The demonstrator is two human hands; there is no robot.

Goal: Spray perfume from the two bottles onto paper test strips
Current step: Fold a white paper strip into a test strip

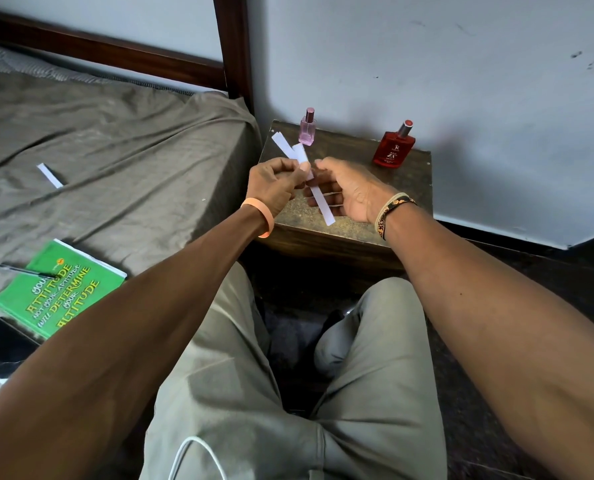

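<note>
A small pink perfume bottle (307, 129) stands capped at the back left of a dark wooden stool (402, 174). A red perfume bottle (394, 147) stands capped at the back right. Above the stool my left hand (274, 185) pinches white paper strips (288, 148) that stick up toward the pink bottle. My right hand (344, 194) holds a long white strip (323, 202) across its curled fingers, thumb near the strip's top. Both hands meet over the stool's middle. Another paper strip (49, 175) lies on the bed.
A bed with a grey sheet (115, 150) lies to the left, its dark wooden frame (235, 46) against the wall. On the bed lie a green book (61, 289), a pen (22, 270) and a black phone (1, 344). My knees are below the stool.
</note>
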